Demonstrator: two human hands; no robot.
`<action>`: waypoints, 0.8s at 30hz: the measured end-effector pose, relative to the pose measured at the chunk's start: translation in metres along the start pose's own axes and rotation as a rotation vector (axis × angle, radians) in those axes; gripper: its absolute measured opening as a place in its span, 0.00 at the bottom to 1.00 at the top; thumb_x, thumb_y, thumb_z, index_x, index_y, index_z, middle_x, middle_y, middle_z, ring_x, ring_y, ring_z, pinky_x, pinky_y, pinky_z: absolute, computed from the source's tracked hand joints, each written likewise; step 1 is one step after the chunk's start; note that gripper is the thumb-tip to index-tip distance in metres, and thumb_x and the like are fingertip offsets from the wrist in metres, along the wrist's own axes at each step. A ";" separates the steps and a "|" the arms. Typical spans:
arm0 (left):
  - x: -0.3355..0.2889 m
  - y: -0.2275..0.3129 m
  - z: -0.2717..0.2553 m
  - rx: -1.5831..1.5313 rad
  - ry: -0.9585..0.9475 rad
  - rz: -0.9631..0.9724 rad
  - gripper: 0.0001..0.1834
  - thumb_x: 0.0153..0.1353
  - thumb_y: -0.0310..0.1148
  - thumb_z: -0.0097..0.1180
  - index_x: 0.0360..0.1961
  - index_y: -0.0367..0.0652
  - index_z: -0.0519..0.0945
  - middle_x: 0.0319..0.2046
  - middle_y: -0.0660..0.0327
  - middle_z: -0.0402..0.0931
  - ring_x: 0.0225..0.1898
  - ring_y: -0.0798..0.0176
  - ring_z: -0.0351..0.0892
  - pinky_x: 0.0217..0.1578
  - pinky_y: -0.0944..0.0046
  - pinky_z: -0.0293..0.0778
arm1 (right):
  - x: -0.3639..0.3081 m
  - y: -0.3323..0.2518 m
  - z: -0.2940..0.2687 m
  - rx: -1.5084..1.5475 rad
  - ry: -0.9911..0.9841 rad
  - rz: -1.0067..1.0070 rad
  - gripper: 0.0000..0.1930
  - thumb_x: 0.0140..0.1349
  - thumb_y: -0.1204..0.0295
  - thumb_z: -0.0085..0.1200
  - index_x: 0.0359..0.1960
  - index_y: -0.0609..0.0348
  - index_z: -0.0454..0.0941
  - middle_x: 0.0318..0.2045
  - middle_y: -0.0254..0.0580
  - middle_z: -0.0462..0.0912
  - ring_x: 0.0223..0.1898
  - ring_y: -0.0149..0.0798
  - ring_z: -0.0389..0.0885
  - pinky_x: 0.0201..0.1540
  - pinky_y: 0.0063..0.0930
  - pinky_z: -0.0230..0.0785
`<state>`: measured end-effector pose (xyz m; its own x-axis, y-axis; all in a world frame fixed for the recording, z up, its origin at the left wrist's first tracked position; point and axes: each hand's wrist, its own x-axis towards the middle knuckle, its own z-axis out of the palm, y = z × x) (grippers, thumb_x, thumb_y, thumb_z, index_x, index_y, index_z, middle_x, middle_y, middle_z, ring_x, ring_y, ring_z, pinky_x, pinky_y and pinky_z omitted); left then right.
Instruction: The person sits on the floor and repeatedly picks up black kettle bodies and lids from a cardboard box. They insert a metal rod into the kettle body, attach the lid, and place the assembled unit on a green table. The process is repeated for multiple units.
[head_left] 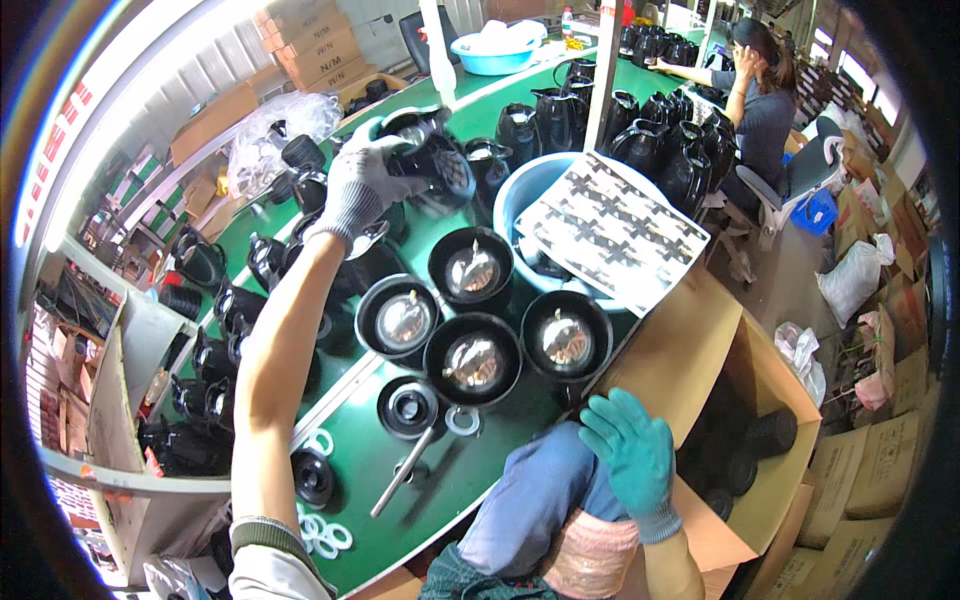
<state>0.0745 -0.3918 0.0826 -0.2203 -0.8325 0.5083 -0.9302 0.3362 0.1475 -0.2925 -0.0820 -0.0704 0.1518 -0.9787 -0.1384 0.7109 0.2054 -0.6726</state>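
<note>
My left hand (362, 188), in a pale grey glove, is closed around a glossy black jug (432, 160) and holds it tilted above the far part of the green bench. In a green glove, my right hand (630, 448) hovers near my knee with fingers stretched and nothing in them. Between the hands, several black cylindrical housings (473, 358) with shiny silver domes inside are grouped on the bench. Before them sit a smaller round black part (408, 407), a metal rod (400, 475), a white ring (463, 421) and a black disc-shaped part (313, 478).
A light blue basin (508, 200) carries a black-and-white patterned sheet (610, 230). An open cardboard box (690, 500) with black parts stands at my right. More black jugs (690, 165) line the bench; a co-worker (765, 100) sits at the far right. White rings (325, 540) lie near the bench edge.
</note>
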 end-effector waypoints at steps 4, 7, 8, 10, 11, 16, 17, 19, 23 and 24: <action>0.026 -0.036 0.062 -0.065 -0.274 0.040 0.37 0.41 0.40 0.81 0.57 0.53 0.85 0.64 0.51 0.73 0.63 0.48 0.74 0.65 0.55 0.71 | -0.001 -0.002 -0.023 -0.091 0.152 -0.006 0.40 0.73 0.42 0.45 0.74 0.64 0.61 0.67 0.60 0.73 0.67 0.58 0.73 0.73 0.56 0.61; 0.028 -0.062 0.107 0.102 -0.421 0.003 0.38 0.39 0.45 0.81 0.56 0.51 0.86 0.70 0.50 0.68 0.69 0.44 0.68 0.69 0.52 0.65 | 0.000 0.008 -0.044 -0.095 0.248 0.006 0.41 0.71 0.42 0.49 0.72 0.65 0.64 0.65 0.61 0.75 0.65 0.60 0.74 0.72 0.56 0.62; 0.029 -0.060 0.110 0.213 -0.527 0.004 0.39 0.39 0.48 0.81 0.56 0.50 0.86 0.71 0.50 0.67 0.70 0.42 0.67 0.70 0.50 0.64 | 0.000 0.010 -0.053 -0.049 0.273 0.023 0.40 0.71 0.42 0.48 0.72 0.65 0.64 0.65 0.61 0.74 0.65 0.61 0.75 0.72 0.57 0.62; 0.030 -0.072 0.110 0.370 -0.361 0.215 0.36 0.47 0.63 0.72 0.53 0.52 0.88 0.64 0.49 0.76 0.63 0.45 0.77 0.64 0.49 0.70 | -0.003 0.011 -0.066 0.038 0.309 0.049 0.40 0.72 0.41 0.45 0.72 0.64 0.64 0.64 0.62 0.75 0.64 0.63 0.75 0.71 0.60 0.62; 0.044 -0.075 0.106 0.067 -0.413 0.036 0.35 0.50 0.64 0.70 0.52 0.51 0.88 0.55 0.48 0.81 0.56 0.47 0.81 0.59 0.51 0.74 | -0.003 0.013 -0.070 0.071 0.277 0.021 0.40 0.73 0.40 0.41 0.72 0.62 0.65 0.63 0.63 0.76 0.63 0.63 0.76 0.70 0.63 0.63; 0.109 -0.107 0.139 0.244 -0.305 -0.112 0.19 0.63 0.43 0.59 0.52 0.51 0.87 0.44 0.50 0.87 0.48 0.49 0.87 0.53 0.54 0.80 | 0.008 0.019 -0.065 0.140 0.144 -0.013 0.40 0.74 0.42 0.41 0.74 0.63 0.61 0.66 0.64 0.72 0.66 0.63 0.73 0.73 0.62 0.58; 0.119 -0.111 0.153 0.347 -0.369 -0.113 0.20 0.59 0.37 0.62 0.54 0.55 0.86 0.49 0.53 0.86 0.52 0.50 0.86 0.55 0.52 0.80 | 0.007 0.015 -0.058 0.198 0.129 -0.005 0.42 0.73 0.43 0.44 0.75 0.66 0.57 0.68 0.66 0.69 0.68 0.63 0.70 0.75 0.61 0.54; 0.131 -0.112 0.168 0.455 -0.515 -0.268 0.24 0.53 0.35 0.70 0.54 0.59 0.86 0.52 0.56 0.85 0.54 0.52 0.85 0.54 0.52 0.81 | 0.007 0.014 -0.055 0.260 0.128 0.013 0.43 0.73 0.46 0.47 0.77 0.68 0.53 0.70 0.68 0.66 0.70 0.64 0.67 0.77 0.60 0.49; 0.137 -0.093 0.178 0.498 -0.471 -0.181 0.22 0.51 0.37 0.73 0.50 0.54 0.87 0.48 0.54 0.86 0.52 0.49 0.85 0.53 0.52 0.80 | 0.002 0.020 -0.054 0.149 0.167 -0.059 0.40 0.75 0.44 0.42 0.75 0.65 0.56 0.69 0.65 0.68 0.69 0.63 0.68 0.75 0.61 0.51; 0.133 -0.092 0.171 0.517 -0.441 -0.153 0.23 0.52 0.37 0.73 0.52 0.54 0.86 0.49 0.54 0.85 0.53 0.50 0.85 0.53 0.51 0.80 | 0.004 0.024 -0.057 0.064 0.182 -0.069 0.39 0.74 0.42 0.40 0.74 0.63 0.61 0.67 0.63 0.72 0.66 0.62 0.72 0.73 0.62 0.57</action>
<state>0.0808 -0.6088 -0.0086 -0.0726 -0.9918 0.1054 -0.9566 0.0393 -0.2887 -0.3141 -0.0811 -0.1288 -0.0208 -0.9738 -0.2265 0.7586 0.1322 -0.6380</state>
